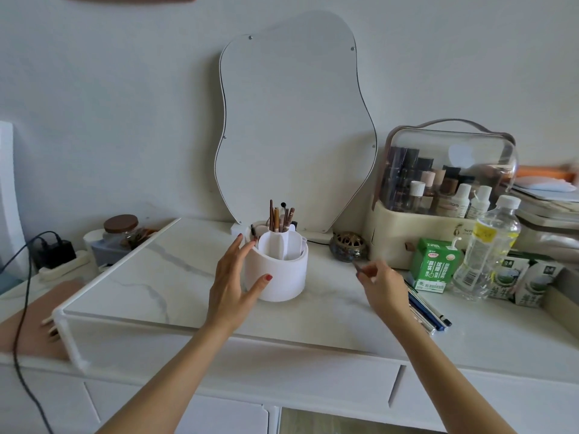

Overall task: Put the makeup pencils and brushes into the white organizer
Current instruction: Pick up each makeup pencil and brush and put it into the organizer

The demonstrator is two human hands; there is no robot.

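The round white organizer [283, 270] stands on the marble top, with several brown pencils and brushes [280, 219] upright in its rear compartments and a spoolie [253, 231] at its left rim. My left hand [233, 277] is spread against the organizer's left side, thumb on its front wall. My right hand [380, 285] hovers to the right of it, pinching a thin makeup pencil [360, 267] whose tip points up and left; it is blurred. More pencils and pens [429, 311] lie on the top just right of that hand.
A wavy mirror [294, 120] leans on the wall behind. A small brass incense burner [347, 245], a clear-lidded cosmetics case [445, 189], a green carton [434, 264], a water bottle [487, 245] and more cartons crowd the right. A jar [120, 230] and power strip [62, 261] sit at the left.
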